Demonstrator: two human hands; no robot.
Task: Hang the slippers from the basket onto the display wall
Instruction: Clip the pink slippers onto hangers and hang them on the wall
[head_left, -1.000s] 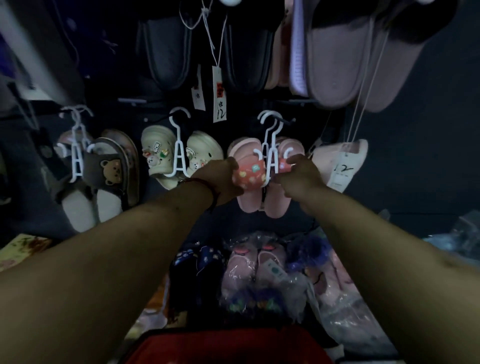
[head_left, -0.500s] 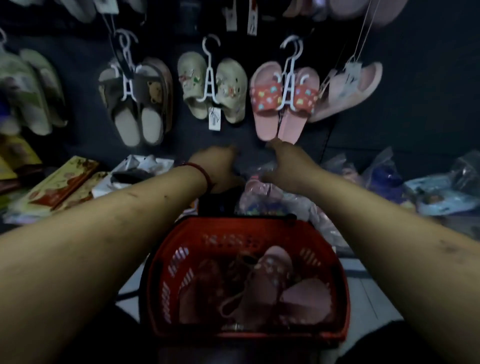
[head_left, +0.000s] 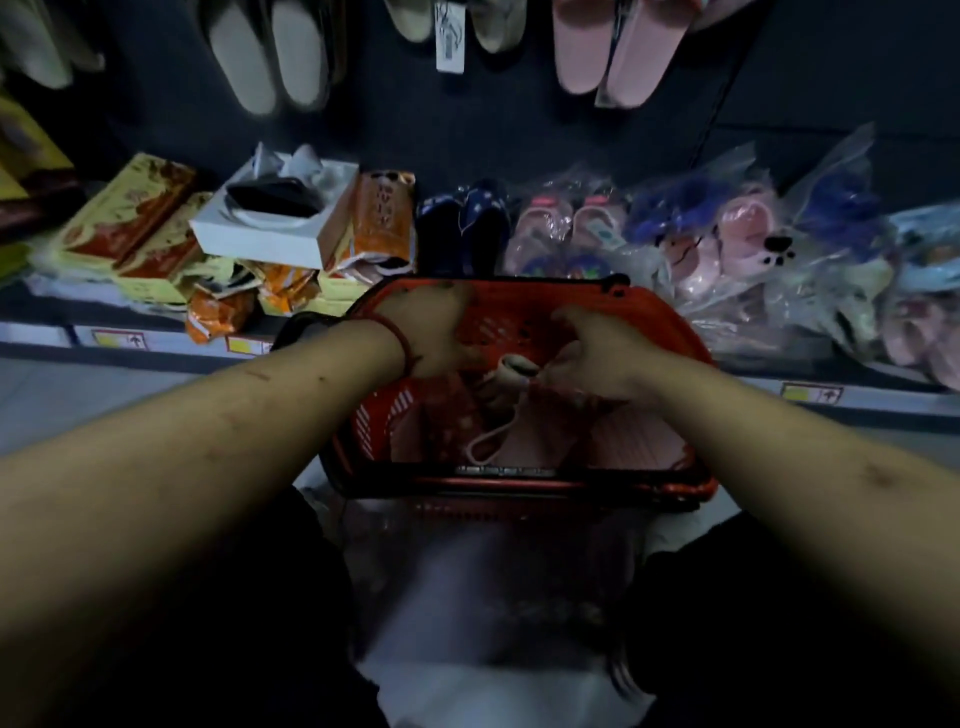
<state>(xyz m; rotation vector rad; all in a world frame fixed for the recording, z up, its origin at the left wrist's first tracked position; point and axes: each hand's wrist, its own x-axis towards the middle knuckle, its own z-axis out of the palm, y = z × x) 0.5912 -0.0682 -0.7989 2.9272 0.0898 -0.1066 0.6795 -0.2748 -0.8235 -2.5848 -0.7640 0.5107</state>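
In the red basket (head_left: 675, 338), set close before the wall (head_left: 779, 78) for short lifts, the right grip (head_left: 597, 358) clenches a pale slipper (head_left: 511, 366) by its end, likely to draw it out; whether the left grip (head_left: 436, 332) grasps anything is too dark to tell.

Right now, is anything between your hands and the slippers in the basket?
Nothing visible. The left hand and right hand are both inside the red basket, at the pink slippers; whether either grips one is unclear.
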